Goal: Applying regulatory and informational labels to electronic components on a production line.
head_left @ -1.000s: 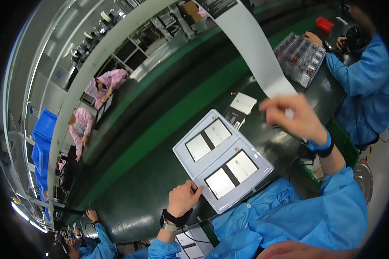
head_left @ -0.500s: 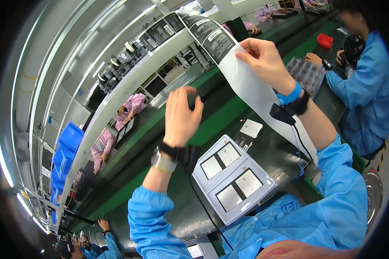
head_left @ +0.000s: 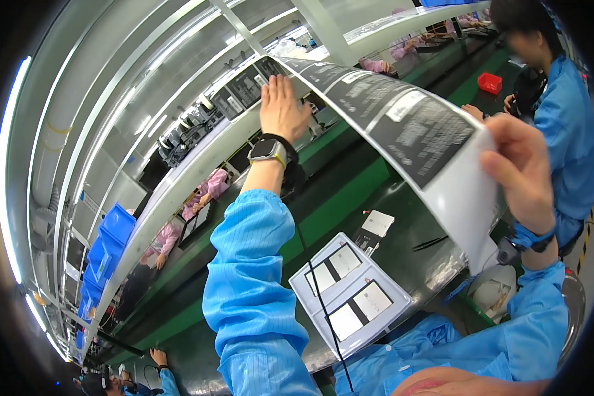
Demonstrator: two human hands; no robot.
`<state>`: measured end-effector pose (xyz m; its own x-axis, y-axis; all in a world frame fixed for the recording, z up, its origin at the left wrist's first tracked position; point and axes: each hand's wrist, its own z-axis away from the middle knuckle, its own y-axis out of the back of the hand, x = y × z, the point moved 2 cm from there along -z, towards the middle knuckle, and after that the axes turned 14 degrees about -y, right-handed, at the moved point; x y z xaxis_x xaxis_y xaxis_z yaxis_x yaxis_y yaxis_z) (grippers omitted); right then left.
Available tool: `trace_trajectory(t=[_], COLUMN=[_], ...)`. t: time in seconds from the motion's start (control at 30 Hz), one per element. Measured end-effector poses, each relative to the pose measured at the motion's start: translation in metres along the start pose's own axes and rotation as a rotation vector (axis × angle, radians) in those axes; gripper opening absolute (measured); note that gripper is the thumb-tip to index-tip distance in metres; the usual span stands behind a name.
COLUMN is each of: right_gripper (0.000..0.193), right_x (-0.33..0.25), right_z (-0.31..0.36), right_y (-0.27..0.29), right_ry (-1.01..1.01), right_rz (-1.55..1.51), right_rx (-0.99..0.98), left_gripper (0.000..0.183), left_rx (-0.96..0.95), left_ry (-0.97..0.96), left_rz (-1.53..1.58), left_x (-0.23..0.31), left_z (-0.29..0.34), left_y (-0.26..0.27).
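My right hand (head_left: pixel 525 175) pinches the near end of a long white strip of black printed labels (head_left: pixel 402 125). The strip stretches taut from the shelf at the back toward me, its white end curling down below my fingers. My left hand (head_left: pixel 284 109) is raised with its fingers stretched out, in front of the shelf edge and next to the black labels (head_left: pixel 244 86) lying there. Nothing shows in it. Below the strip, a pale grey tray (head_left: pixel 317 300) holds several flat white-and-black battery-like packs (head_left: pixel 374 299). One more such pack (head_left: pixel 378 223) lies just beyond the tray.
A raised shelf (head_left: pixel 178 175) runs above the dark green bench (head_left: pixel 237 317), with blue bins (head_left: pixel 105 251) at left. A co-worker in blue (head_left: pixel 567 132) sits at right near a red box (head_left: pixel 490 83). Others in pink work across the line. A dark cable crosses the tray.
My right hand has moved right and nearer, drawing more of the label strip off the shelf. My left hand has risen toward the shelf edge, its fingers straightened.
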<state>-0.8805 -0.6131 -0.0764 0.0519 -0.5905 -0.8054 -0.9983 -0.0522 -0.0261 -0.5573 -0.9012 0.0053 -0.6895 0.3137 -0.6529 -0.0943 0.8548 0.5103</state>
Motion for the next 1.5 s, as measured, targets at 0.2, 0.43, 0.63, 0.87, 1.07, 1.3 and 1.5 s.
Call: trace_trajectory(t=[0.2, 0.43, 0.63, 0.87, 1.07, 1.3, 1.5], right_gripper=[0.036, 0.015, 0.012, 0.017, 0.014, 0.010, 0.009], right_x=[0.010, 0.036, 0.046, 0.046, 0.090, 0.121, 0.124], right_z=[0.070, 0.075, 0.075, 0.076, 0.039, 0.004, 0.005], right_y=[0.082, 0.097, 0.091, 0.053, -0.014, -0.075, -0.107], right_ry=[0.192, 0.308, 0.394, 0.153, -0.197, -0.088, -0.096], right_rz=[-0.020, -0.094, -0.176, -0.195, 0.158, 0.097, -0.002], right_rx=[0.250, -0.060, -0.295, -0.138, 0.103, 0.065, -0.080], left_gripper=[0.075, 0.082, 0.080, 0.099, 0.034, 0.042, 0.049], left_rx=[0.135, -0.290, -0.094, -0.313, 0.579, 0.558, 0.545], left_ry=[0.008, 0.742, 0.363, 0.452, 0.225, 0.114, 0.232], left_rz=[-0.296, 0.090, -0.030, 0.280, 0.598, 0.797, 0.901], left_x=[-0.017, -0.082, -0.068, -0.073, 0.023, 0.176, 0.206], left_z=[0.020, 0.056, 0.068, 0.038, 0.068, 0.150, 0.168], left_y=[0.026, 0.033, 0.008, 0.035, 0.080, 0.147, 0.126])
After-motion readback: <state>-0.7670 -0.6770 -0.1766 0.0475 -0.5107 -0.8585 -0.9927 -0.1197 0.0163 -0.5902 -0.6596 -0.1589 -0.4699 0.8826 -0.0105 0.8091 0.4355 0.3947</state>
